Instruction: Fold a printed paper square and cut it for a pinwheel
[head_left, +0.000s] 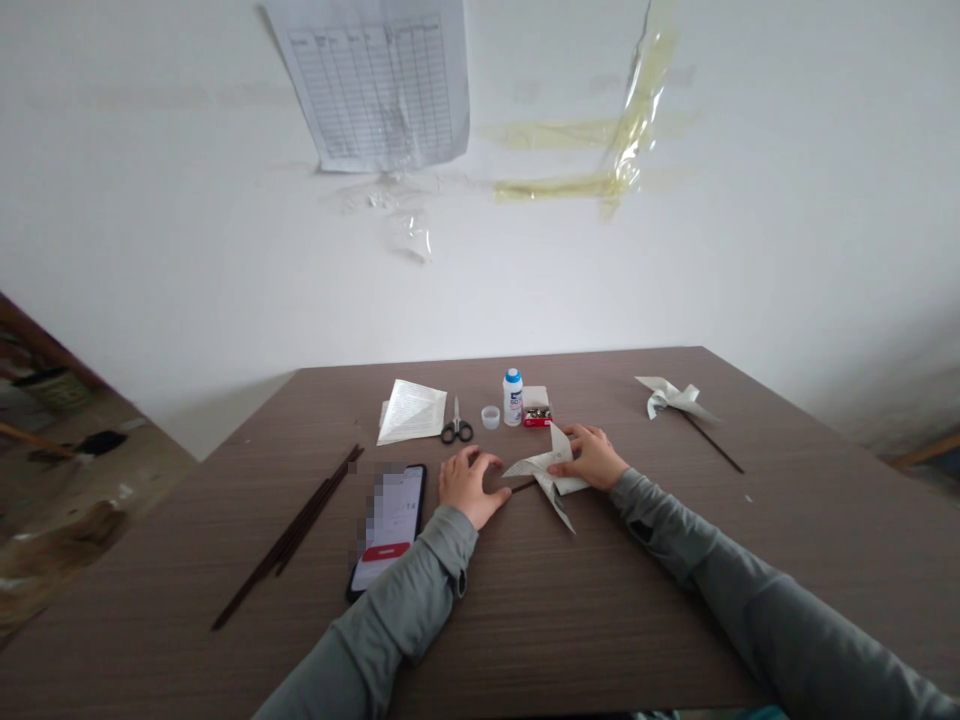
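A paper pinwheel [541, 466] with printed blades lies in the middle of the table. My right hand [597, 458] grips it from the right, fingers and thumb at its blades. From under the paper a thin dark stick [523, 487] sticks out to the left. My left hand [471, 487] rests beside that end, thumb and fingers curved but apart; whether the thumb tip touches the stick, I cannot tell. Behind the hands stand a white bottle with a blue cap [513, 398], a red box of small metal pieces [537, 416] and a small clear cup [490, 417].
Scissors [456, 425] and folded printed paper [412, 411] lie at the back left. A phone [390, 530] is beside my left forearm, several dark sticks [300, 520] farther left. Another pinwheel [673, 396] on a stick lies at the right. A wall [480, 300] borders the table's back edge.
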